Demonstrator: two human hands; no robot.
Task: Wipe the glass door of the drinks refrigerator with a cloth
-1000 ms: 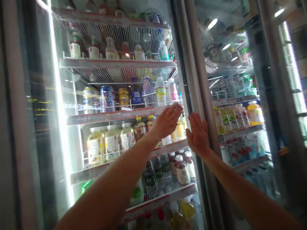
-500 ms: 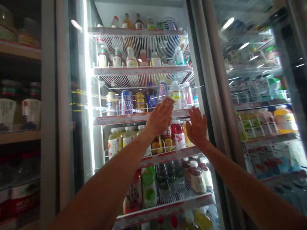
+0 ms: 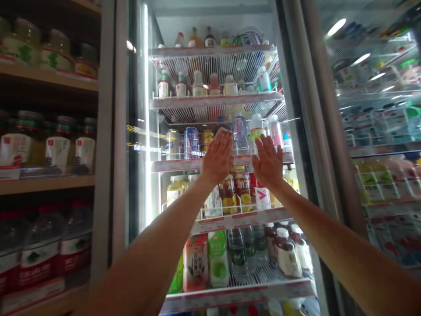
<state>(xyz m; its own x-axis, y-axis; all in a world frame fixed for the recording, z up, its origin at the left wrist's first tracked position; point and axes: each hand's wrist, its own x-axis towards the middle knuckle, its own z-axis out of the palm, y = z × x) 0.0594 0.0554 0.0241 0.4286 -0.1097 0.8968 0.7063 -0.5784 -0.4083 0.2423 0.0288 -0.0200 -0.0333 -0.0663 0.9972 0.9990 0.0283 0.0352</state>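
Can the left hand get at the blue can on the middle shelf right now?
Probably not. The left hand lies flat on what looks like the cooler's glass door, and the blue can stands behind that glass on its shelf. The door seems to be in the way.

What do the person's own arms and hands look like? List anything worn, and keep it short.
The left hand and right hand are bare: no gloves, and no rings that can be made out. The left forearm and right forearm are bare too, with no sleeve, watch or bracelet anywhere in view. No markings show in the dim light.
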